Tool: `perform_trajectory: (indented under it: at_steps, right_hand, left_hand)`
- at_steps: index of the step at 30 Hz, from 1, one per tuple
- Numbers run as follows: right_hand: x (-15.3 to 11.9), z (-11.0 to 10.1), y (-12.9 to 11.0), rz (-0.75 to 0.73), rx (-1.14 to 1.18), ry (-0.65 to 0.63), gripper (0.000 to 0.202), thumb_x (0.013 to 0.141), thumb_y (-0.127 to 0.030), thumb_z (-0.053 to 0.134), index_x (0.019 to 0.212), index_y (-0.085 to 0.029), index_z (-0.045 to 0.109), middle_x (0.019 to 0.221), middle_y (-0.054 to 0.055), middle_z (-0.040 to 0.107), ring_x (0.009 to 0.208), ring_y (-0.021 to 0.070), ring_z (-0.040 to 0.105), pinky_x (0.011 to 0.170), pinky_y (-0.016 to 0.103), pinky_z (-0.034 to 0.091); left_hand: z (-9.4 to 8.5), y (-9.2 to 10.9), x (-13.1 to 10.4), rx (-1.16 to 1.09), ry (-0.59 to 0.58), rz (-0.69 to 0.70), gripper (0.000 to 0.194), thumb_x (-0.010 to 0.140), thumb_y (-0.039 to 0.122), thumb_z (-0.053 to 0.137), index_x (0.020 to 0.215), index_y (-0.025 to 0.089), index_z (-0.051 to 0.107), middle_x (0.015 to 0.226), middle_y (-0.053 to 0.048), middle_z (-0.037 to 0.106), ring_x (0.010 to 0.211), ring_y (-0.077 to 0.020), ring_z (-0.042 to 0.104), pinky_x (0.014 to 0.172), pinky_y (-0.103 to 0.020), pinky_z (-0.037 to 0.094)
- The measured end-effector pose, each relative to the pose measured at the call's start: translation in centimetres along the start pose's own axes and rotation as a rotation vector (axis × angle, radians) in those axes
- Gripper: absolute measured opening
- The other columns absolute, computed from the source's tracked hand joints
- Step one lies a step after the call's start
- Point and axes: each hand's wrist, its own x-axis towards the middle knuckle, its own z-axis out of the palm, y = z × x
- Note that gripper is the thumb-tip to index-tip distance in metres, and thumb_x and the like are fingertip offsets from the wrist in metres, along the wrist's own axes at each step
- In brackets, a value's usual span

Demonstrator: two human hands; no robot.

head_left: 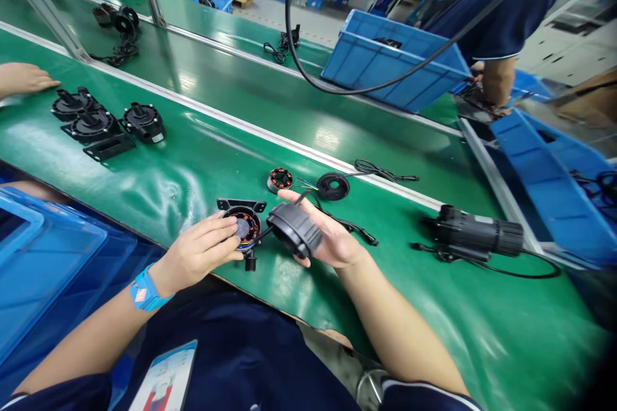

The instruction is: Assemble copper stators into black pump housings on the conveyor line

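My left hand (205,247) lies over an opened black pump housing (255,223), its fingers together at the copper-wound stator inside. Whether those fingers grip the housing or only rest on it is hard to see. In my right hand (337,234) is a round, ribbed black motor cover (295,229), tilted on its side. A dark cable joins the cover to the housing. Just behind, a loose stator (280,180) lies on the green bench, tied by thin coloured wires to a flat black disc cover (332,187). A black cable with a plug (361,232) runs out to the right.
Assembled black pumps (91,122) stand at left, near another person's hand (29,79). A longer pump (477,234) with its cable lies at right. Blue crates (395,58) line the back and right. A metal rail (270,137) crosses the bench; a black cable (337,91) hangs overhead.
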Motion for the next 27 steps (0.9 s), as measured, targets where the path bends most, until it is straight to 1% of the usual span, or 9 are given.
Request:
perform_trajectory:
  at_steps: [2,4,9,12,16,20,23,25,27]
  right_hand:
    - [-0.1,0.4,0.0,0.011,-0.002,-0.042,0.100,0.070,-0.037,0.095,0.153,-0.041,0.040,0.136,0.005,0.056,0.083,0.0119,0.067,0.060,0.019,0.057]
    - [0.1,0.8,0.0,0.024,-0.028,-0.015,0.094,0.073,-0.026,0.093,0.151,-0.040,0.044,0.135,0.005,0.058,0.081,0.0108,0.067,0.064,0.020,0.058]
    - [1.3,1.0,0.0,-0.006,-0.201,0.220,0.075,0.070,-0.059,0.090,0.129,-0.021,0.063,0.107,0.007,0.065,0.074,0.0130,0.060,0.064,0.024,0.054]
    - [2.0,0.6,-0.2,-0.035,-0.494,0.355,0.078,0.067,-0.071,0.086,0.121,-0.019,0.065,0.096,0.004,0.064,0.078,0.0161,0.058,0.071,0.028,0.051]
    - [3.4,0.2,-0.5,-0.153,-0.903,0.298,0.082,0.063,-0.075,0.086,0.122,-0.022,0.066,0.112,0.008,0.065,0.098,0.0247,0.059,0.093,0.041,0.049]
    - [4.7,0.1,0.1,-0.290,-0.963,0.138,0.081,0.062,-0.069,0.090,0.121,-0.023,0.059,0.129,0.013,0.060,0.125,0.0314,0.057,0.112,0.050,0.041]
    - [5.0,0.4,1.0,-0.301,-0.894,0.054,0.079,0.063,-0.058,0.095,0.119,-0.025,0.049,0.139,0.014,0.057,0.140,0.0328,0.050,0.116,0.054,0.039]
    - [4.9,0.9,1.6,-0.319,-0.898,0.069,0.077,0.065,-0.054,0.095,0.116,-0.025,0.045,0.134,0.013,0.059,0.140,0.0326,0.051,0.117,0.055,0.039]
    - [4.9,1.5,2.1,-0.352,-0.953,0.138,0.076,0.065,-0.054,0.095,0.113,-0.025,0.044,0.124,0.011,0.062,0.133,0.0319,0.056,0.116,0.054,0.041]
  left_hand:
    - [-0.4,-0.3,0.0,-0.037,-0.065,0.011,0.042,0.091,0.020,0.074,0.131,0.015,0.063,0.123,-0.012,0.072,0.127,-0.0241,0.065,0.114,-0.048,0.054]
    - [-0.8,-0.5,0.2,-0.061,-0.128,0.015,0.044,0.094,0.020,0.069,0.138,0.018,0.061,0.126,-0.012,0.071,0.131,-0.0237,0.063,0.116,-0.047,0.052]
    - [-1.4,-0.8,0.9,-0.135,-0.208,-0.020,0.049,0.096,0.016,0.065,0.144,0.025,0.057,0.130,-0.009,0.068,0.137,-0.0232,0.057,0.116,-0.043,0.051]
    - [-1.8,-0.9,1.3,-0.164,-0.257,-0.033,0.049,0.097,0.015,0.063,0.145,0.027,0.057,0.128,-0.009,0.068,0.138,-0.0238,0.057,0.115,-0.043,0.052]
    - [-2.6,-1.2,2.0,-0.211,-0.366,-0.053,0.047,0.097,0.013,0.062,0.142,0.026,0.060,0.130,-0.011,0.068,0.140,-0.0251,0.055,0.114,-0.042,0.053]
    - [-3.0,-1.9,2.2,-0.188,-0.433,-0.041,0.052,0.093,0.007,0.063,0.136,0.037,0.065,0.136,-0.004,0.067,0.155,-0.0266,0.033,0.125,-0.052,0.038]
    - [-3.1,-2.4,1.6,-0.115,-0.422,-0.022,0.045,0.092,0.009,0.065,0.125,0.039,0.070,0.133,0.001,0.070,0.159,-0.0261,0.022,0.130,-0.059,0.024]
    - [-3.3,-2.6,1.2,-0.071,-0.343,0.007,0.030,0.092,0.016,0.069,0.115,0.034,0.073,0.124,0.001,0.074,0.155,-0.0263,0.032,0.130,-0.057,0.025]
    - [-3.9,-2.3,1.2,-0.037,-0.172,0.000,0.019,0.091,0.023,0.073,0.109,0.029,0.073,0.110,0.002,0.078,0.144,-0.0257,0.051,0.128,-0.053,0.031]
